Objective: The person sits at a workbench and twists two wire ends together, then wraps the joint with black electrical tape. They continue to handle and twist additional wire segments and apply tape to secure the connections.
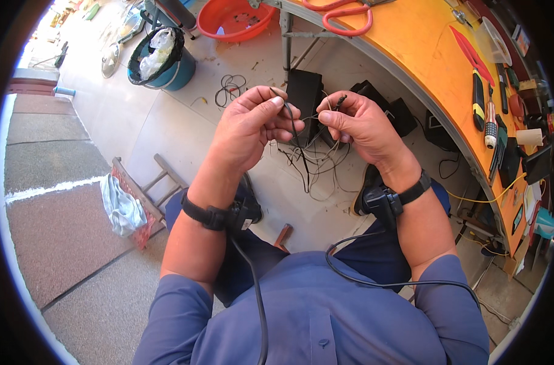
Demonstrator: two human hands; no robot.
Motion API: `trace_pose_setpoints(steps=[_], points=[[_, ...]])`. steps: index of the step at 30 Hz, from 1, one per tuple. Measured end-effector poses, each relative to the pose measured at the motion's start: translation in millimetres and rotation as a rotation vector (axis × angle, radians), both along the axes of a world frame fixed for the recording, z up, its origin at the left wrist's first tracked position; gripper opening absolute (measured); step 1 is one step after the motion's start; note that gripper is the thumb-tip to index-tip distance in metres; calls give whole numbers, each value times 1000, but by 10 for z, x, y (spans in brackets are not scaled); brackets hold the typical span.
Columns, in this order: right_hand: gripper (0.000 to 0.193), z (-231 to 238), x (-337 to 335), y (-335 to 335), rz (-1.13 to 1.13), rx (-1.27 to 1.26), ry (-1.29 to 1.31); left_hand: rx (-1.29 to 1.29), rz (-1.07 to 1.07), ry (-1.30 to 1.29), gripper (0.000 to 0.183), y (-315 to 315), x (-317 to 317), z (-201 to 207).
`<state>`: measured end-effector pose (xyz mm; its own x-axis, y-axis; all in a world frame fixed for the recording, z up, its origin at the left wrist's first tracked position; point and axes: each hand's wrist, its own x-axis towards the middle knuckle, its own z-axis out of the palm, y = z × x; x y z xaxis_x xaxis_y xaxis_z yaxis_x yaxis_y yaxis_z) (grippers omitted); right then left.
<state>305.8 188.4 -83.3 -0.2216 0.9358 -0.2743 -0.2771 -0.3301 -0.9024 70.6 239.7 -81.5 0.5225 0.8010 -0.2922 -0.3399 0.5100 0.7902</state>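
My left hand (255,121) pinches a thin black cable (302,155) between thumb and fingertips, and its loose end hangs down toward the floor. Across from it, my right hand (365,125) is closed on a thin grey wire (336,164) that has a dark piece near its tip, above the fingers. Loops of the wire dangle between and below both hands. The two hands are a short way apart, over my knees. Behind them on the floor stands a black box (304,85).
An orange-topped table (423,55) curves along the right, bearing red-handled scissors (350,24), pliers (476,91) and a screwdriver (490,121). More black boxes (405,115) lie beneath it. At the back left are a lined bucket (173,73), a red basin (231,33) and a coiled cable (230,85).
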Motion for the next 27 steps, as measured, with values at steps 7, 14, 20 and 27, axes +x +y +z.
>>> trace_pose_setpoints(steps=[7, 14, 20, 27], points=[[13, -43, 25, -3, -22, 24, -5, 116, 39, -16, 15, 42, -192, 8], [15, -14, 27, -7, -6, 28, -133, 192, 68, -7, 15, 7, -344, 63], [15, -24, -72, -69, 105, 19, -209, 227, 90, -40, 16, -50, -390, 139], [15, -87, -107, -83, 150, 19, -168, 255, 269, -90, 17, 22, -723, 346]])
